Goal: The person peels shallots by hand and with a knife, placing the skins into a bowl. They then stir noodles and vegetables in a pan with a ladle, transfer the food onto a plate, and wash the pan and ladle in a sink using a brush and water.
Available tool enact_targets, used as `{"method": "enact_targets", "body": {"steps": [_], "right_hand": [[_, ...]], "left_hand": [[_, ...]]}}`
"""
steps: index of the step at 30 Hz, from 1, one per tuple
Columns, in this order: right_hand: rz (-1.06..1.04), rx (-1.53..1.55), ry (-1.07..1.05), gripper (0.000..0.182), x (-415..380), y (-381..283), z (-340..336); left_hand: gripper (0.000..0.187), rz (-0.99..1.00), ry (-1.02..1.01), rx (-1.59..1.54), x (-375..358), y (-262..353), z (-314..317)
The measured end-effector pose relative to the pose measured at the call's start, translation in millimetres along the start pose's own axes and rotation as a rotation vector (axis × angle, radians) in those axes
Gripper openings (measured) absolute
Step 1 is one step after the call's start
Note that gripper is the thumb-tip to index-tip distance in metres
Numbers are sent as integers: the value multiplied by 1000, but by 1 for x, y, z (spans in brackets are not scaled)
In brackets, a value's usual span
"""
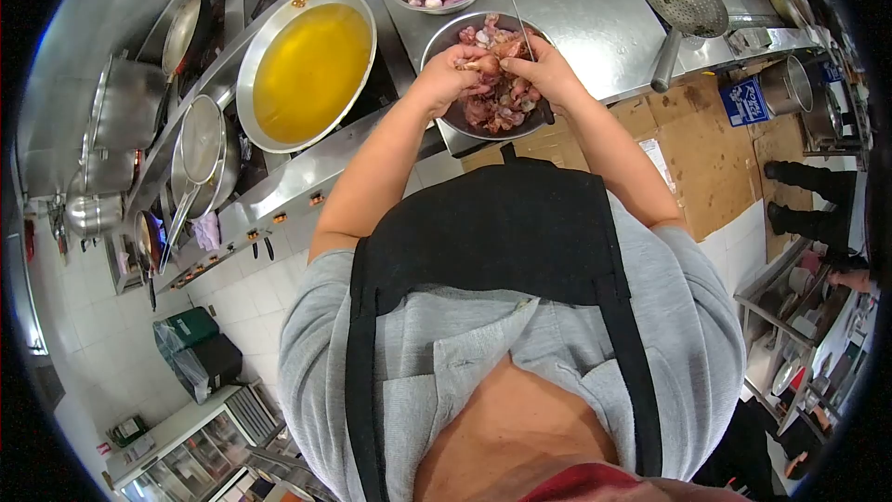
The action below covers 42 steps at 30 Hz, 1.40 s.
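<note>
I am mid-peel, I judge: my left hand (448,74) pinches a shallot (485,64) over the bowl of skins (455,117) while my right hand (544,70) grips a small knife (524,35), so next the blade must lift another strip of skin.

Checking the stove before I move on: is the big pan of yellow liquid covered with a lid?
No, the pan stands uncovered, its yellow liquid fully in view.

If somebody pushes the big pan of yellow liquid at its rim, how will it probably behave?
The pan is wide, shallow and filled nearly to the rim, so the yellow liquid would likely slosh over. It probably feels heavy for its size. If the liquid is oil, as it looks, the rim may be slippery.
</note>
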State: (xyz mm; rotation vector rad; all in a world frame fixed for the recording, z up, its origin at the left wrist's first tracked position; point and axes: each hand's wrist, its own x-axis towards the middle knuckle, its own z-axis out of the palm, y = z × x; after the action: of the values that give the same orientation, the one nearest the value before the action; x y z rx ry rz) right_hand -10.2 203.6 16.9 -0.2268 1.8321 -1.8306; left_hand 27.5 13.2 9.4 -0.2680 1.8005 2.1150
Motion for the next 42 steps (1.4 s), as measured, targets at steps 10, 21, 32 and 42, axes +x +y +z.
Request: {"method": "enact_targets", "body": {"steps": [10, 21, 32, 42], "right_hand": [[-12, 59, -55, 34, 1, 3, 1], [-1, 27, 30, 28, -7, -10, -18], [8, 22, 50, 29, -7, -9, -19], [-35, -118, -8, 44, -10, -22, -14]], "left_hand": [[52, 158, 138, 887, 14, -11, 0], [59, 574, 292, 1614, -11, 9, 29], [49, 530, 267, 1599, -32, 26, 45], [36, 454, 70, 422, -6, -3, 19]]}}
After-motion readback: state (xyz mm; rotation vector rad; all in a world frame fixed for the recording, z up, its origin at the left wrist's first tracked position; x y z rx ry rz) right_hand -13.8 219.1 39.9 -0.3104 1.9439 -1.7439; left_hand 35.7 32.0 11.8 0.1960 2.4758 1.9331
